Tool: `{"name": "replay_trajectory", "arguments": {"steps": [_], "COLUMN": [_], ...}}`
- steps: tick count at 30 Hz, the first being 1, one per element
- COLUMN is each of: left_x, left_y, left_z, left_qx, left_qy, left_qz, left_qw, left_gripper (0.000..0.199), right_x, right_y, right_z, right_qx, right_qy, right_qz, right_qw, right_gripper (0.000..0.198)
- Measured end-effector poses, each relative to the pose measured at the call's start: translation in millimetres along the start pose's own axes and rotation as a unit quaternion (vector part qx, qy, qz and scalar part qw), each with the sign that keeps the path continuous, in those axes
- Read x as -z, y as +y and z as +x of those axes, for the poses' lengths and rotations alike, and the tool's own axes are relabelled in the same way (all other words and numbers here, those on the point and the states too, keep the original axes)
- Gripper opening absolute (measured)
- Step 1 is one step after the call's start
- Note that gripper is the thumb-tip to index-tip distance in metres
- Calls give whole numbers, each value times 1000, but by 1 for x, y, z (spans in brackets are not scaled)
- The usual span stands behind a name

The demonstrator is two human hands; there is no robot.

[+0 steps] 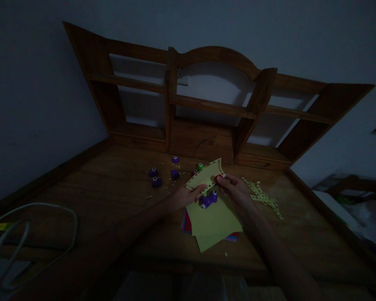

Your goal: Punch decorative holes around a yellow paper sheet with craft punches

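My left hand (pixel 188 197) pinches the near left edge of a yellow sheet of paper (pixel 205 175), raised above the desk and tilted. Small cut-outs run along the sheet's edges. My right hand (pixel 233 187) is closed around a small red craft punch (pixel 218 179), which sits against the sheet's right edge. Part of the punch is hidden by my fingers. Below the hands, purple craft punches (pixel 209 200) rest on a stack of coloured paper with yellow sheets (pixel 217 223) on top. A green punch (pixel 200 166) shows just behind the raised sheet.
Several purple punches (pixel 156 181) stand to the left among tiny paper bits. Punched yellow strips (pixel 265 196) lie right of my right hand. A wooden shelf unit (pixel 203 108) rises at the back of the desk (pixel 122 179). A white cable (pixel 47 205) loops at the left.
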State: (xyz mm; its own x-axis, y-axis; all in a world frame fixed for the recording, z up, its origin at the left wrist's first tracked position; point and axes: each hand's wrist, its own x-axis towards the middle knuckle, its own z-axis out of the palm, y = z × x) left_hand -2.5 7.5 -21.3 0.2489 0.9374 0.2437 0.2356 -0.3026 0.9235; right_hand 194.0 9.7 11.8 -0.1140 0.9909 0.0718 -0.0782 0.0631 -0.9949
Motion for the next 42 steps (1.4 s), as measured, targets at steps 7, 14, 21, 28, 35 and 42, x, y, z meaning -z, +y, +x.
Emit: {"name": "replay_trajectory", "arguments": {"steps": [7, 14, 21, 28, 35, 42], "left_x": [0, -3, 2, -1, 0, -1], "left_y": [3, 16, 28, 16, 12, 13], "left_z": [-3, -3, -6, -4, 2, 0], "left_qx": [4, -90, -72, 8, -32, -19], "left_qy": [-3, -44, -46, -20, 38, 35], "left_qz": [8, -69, -97, -141, -136, -136], "left_qw": [1000, 993, 992, 990, 989, 990], "left_gripper": [25, 23, 28, 31, 29, 35], "right_x": [-1, -4, -5, -7, -11, -12], "right_y": [4, 12, 10, 15, 11, 13], "right_z": [-2, -2, -1, 2, -2, -1], "right_qx": [30, 34, 32, -21, -1, 6], "right_qy": [17, 44, 33, 19, -5, 6], "right_qz": [-12, 34, 29, 8, 67, 107], "right_qw": [999, 998, 998, 1000, 998, 994], "right_gripper": [23, 24, 24, 30, 23, 20]}}
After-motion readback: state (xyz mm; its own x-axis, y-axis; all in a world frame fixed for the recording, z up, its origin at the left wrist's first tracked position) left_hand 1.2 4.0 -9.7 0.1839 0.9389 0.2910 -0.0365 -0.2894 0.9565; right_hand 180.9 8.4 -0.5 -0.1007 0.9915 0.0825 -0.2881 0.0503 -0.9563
